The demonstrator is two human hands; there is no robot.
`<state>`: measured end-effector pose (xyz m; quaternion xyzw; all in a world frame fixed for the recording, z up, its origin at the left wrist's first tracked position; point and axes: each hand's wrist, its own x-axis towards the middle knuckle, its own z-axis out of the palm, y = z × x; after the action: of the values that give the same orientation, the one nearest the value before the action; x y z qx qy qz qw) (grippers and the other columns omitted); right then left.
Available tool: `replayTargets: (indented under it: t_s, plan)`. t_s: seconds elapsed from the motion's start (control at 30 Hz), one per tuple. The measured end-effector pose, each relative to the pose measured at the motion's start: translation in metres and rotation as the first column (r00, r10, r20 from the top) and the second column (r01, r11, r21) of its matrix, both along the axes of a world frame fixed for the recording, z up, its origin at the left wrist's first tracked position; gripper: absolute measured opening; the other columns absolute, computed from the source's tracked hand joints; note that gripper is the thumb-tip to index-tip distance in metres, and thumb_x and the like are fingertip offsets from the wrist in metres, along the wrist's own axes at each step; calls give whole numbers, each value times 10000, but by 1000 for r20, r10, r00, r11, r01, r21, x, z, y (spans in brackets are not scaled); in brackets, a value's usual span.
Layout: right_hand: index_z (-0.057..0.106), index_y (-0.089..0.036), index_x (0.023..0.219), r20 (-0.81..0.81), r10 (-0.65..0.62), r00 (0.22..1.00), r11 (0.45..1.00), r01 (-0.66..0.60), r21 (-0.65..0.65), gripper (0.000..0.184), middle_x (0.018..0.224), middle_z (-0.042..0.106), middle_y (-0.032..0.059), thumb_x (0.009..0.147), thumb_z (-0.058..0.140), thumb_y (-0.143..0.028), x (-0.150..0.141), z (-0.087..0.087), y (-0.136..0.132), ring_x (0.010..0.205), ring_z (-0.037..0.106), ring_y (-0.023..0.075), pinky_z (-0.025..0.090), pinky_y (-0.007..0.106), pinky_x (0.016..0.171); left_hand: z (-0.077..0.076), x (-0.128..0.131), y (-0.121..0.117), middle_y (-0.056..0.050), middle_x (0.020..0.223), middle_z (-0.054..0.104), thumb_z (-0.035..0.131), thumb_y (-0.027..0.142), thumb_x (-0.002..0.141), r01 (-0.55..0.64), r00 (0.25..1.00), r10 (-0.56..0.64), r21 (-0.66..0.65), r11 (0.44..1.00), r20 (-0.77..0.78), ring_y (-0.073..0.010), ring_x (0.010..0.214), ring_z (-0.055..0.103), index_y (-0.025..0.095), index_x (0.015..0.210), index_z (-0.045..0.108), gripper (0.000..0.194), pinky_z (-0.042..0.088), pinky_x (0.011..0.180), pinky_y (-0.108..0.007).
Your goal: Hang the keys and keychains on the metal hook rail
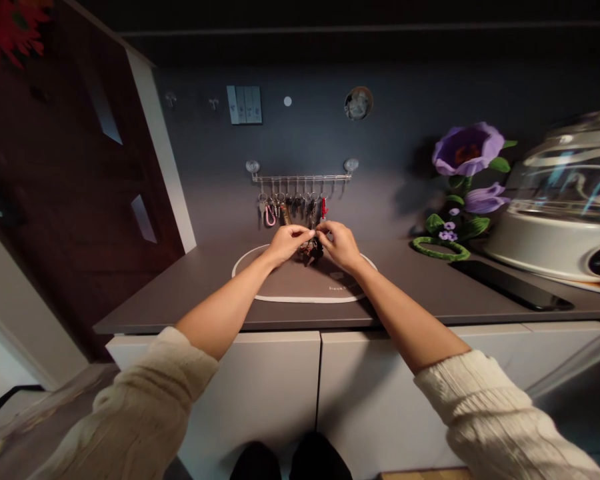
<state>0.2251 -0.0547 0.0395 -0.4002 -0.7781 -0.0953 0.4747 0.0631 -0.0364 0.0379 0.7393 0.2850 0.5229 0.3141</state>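
Two bare hands, the left hand [291,241] and the right hand [337,241], meet just below a slim, clear hook rail [303,178] fixed to a dark grey wall [300,140]. Each hand is narrow, thumb and forefinger pinched at the top of a dark bunch of keys [310,255], which hangs beneath the fingertips, below the rail; the exact spot of contact is too small to tell. From the rail itself hang several keys on round metal rings [263,208], a pink looped strap [271,217] and a slim red tag [324,208].

Lower than the rail, a brown oval mat with a pale rim [300,288] lies on a grey-brown worktop [405,293]. Well to the right of the rail stand a purple flower with green leaves [445,148] and, farther right, a white rounded appliance with a clear domed top [550,237]; a flat black glossy phone [510,283] lies lower, near both. Above the rail, toward its left end, sits a pale four-part switch panel [245,105].
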Motion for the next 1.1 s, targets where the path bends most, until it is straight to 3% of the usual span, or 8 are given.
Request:
replayTargets:
  t_s: [0.17,0.3,0.57,0.73,0.93,1.1]
  plan:
    - [606,-173,806,-177,47,983,998,-54,-33,146,779,627,44,762,512,-276,-3,2,-5,720,539,146,413,281,709,1,2,-1,-34,786,660,644,322,686,21,999,-21,-2,1000,50,-136,752,562,141,788,668,209,420,755,-252]
    - [605,-160,818,-330,83,940,984,-129,-121,199,781,628,40,752,530,-333,-6,3,-6,674,530,127,417,268,680,-1,3,2,-9,729,624,639,324,692,43,986,-31,-67,997,162,-105,675,525,142,809,646,216,419,680,-232]
    - [579,-149,761,-542,213,813,904,-375,-206,238,770,591,27,695,590,-378,-7,0,1,702,517,119,416,267,717,-8,6,8,5,683,593,674,395,645,121,957,-75,-149,982,282,-78,605,491,142,805,639,301,386,542,-195]
    - [555,-157,761,-576,227,785,887,-411,-210,276,744,564,8,691,585,-422,-4,-1,6,697,498,112,408,263,720,-7,8,4,-23,748,643,681,393,637,64,970,-29,-137,989,241,-102,657,534,139,833,656,322,432,612,-223]
    - [526,-158,748,-582,180,793,910,-358,-207,309,719,542,1,699,551,-461,7,1,16,678,475,104,406,252,689,-10,9,5,-58,831,675,676,329,647,-31,986,43,-76,997,164,-154,755,588,148,815,666,247,451,745,-286]
    - [504,-159,739,-622,118,774,918,-325,-230,309,678,528,-8,687,540,-462,20,11,31,630,465,96,417,246,634,-17,8,11,-55,786,654,594,301,714,-174,985,175,106,979,-2,-152,727,568,148,751,665,173,437,725,-283]
